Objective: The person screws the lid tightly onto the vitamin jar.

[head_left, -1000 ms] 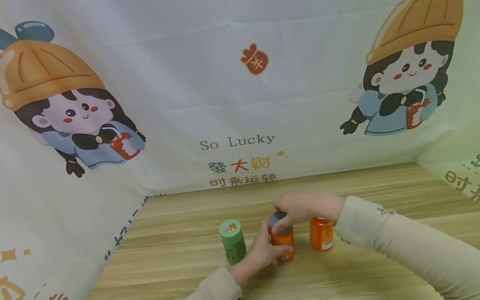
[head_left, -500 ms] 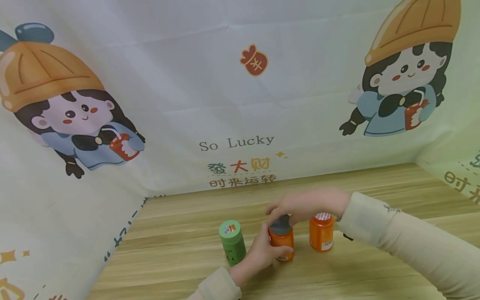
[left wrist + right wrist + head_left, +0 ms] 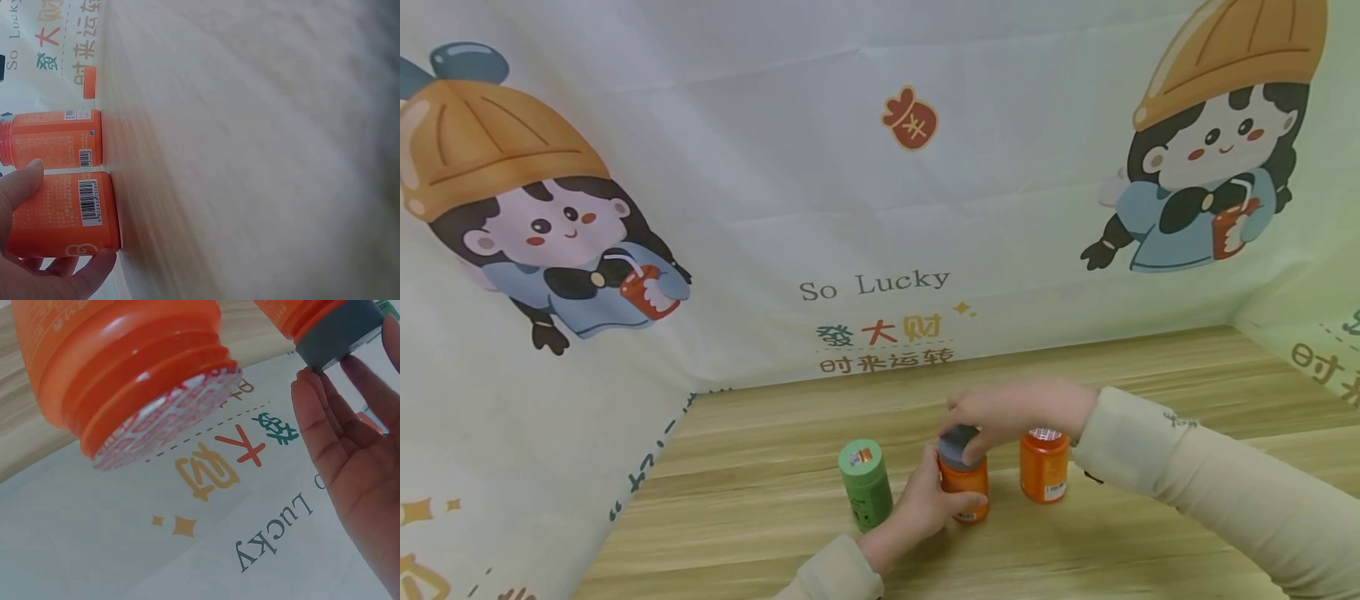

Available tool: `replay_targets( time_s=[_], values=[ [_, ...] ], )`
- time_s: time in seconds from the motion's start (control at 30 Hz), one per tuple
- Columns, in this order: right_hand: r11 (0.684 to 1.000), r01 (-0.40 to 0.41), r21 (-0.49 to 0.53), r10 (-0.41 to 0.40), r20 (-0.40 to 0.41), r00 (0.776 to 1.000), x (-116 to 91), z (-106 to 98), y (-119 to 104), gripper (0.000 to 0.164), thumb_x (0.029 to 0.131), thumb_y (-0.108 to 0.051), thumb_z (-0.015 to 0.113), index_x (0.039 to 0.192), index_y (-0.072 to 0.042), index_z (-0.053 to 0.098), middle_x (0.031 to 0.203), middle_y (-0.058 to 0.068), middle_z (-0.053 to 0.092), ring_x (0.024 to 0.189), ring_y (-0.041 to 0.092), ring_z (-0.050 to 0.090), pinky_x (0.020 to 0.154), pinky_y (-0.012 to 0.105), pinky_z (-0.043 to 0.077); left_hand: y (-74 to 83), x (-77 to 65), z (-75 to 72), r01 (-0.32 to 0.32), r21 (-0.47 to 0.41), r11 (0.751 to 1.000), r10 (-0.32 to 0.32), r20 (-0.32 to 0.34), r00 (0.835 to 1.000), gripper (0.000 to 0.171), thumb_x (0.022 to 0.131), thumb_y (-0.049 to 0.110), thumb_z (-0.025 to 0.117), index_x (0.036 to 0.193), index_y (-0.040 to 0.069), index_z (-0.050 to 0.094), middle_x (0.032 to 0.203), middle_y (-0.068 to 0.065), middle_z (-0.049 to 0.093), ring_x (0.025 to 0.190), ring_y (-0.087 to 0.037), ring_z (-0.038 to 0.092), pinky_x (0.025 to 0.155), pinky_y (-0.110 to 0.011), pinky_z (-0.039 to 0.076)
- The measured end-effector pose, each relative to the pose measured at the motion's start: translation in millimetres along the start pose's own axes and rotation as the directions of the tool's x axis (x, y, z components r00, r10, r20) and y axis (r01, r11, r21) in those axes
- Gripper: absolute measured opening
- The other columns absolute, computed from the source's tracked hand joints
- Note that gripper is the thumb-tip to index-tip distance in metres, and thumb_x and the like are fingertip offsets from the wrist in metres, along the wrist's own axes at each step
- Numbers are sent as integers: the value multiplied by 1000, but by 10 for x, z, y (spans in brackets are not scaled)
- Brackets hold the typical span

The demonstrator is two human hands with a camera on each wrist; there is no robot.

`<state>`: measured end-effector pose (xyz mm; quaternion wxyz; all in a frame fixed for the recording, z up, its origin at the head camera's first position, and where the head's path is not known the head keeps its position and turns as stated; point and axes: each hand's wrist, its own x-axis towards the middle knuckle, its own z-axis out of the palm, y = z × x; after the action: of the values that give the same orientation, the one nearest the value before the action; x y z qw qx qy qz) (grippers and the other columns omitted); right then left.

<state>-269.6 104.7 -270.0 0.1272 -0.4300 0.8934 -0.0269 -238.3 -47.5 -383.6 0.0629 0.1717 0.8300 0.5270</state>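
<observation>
My left hand [image 3: 921, 500] grips the body of an orange bottle [image 3: 966, 485], which stands upright on the wooden table. In the left wrist view, thumb and fingers wrap the bottle from both sides, beside its barcode. On top of it sits a dark grey screw cap [image 3: 957, 450]. My right hand [image 3: 1011, 410] reaches over from the right and holds that cap by its rim, thumb on the near side. A second orange bottle [image 3: 1043, 471] stands to the right; its uncapped mouth shows a red-and-white patterned seal [image 3: 172, 419].
A green cylindrical canister [image 3: 866, 487] stands left of my left hand. A small dark thing [image 3: 1094, 477] peeks out beneath the right sleeve. In the left wrist view, a small orange object [image 3: 89, 82] lies beyond the second bottle. Printed cloth [image 3: 760, 167] walls the table's back and sides.
Half a second ago the right hand was raised and blurred over the cap, fingers spread left; now it is lower and its thumb is back on the cap. The left hand has stayed put.
</observation>
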Motion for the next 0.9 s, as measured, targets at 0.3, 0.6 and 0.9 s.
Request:
replay_targets(
  time_s=[0.3,0.6,0.9],
  values=[
    [990,-125,-61,120,-83,989,63,76,-41,30,84,-41,63,84,-11,57,75,-4,48,65,9,43,57,20,36,14,-8,-2,13,-34,999,-12,20,1000,54,76,12,74,115,3,38,117,-14,54,107,-28,53,91,-45,44],
    [973,-230,-26,225,-112,968,110,98,-78,41,81,-51,61,73,-14,47,63,-4,38,58,11,39,52,23,29,-3,-11,-4,-1,-22,1000,1,6,1000,57,75,12,75,117,2,38,116,-14,54,106,-29,53,90,-45,45],
    [996,-17,-91,16,-13,1000,63,-59,-60,46,78,-19,73,120,-11,58,120,5,57,107,19,52,91,31,45,7,-14,5,-23,-17,1000,23,0,1000,60,75,11,75,120,0,37,115,-15,55,105,-29,54,90,-44,44]
  ],
)
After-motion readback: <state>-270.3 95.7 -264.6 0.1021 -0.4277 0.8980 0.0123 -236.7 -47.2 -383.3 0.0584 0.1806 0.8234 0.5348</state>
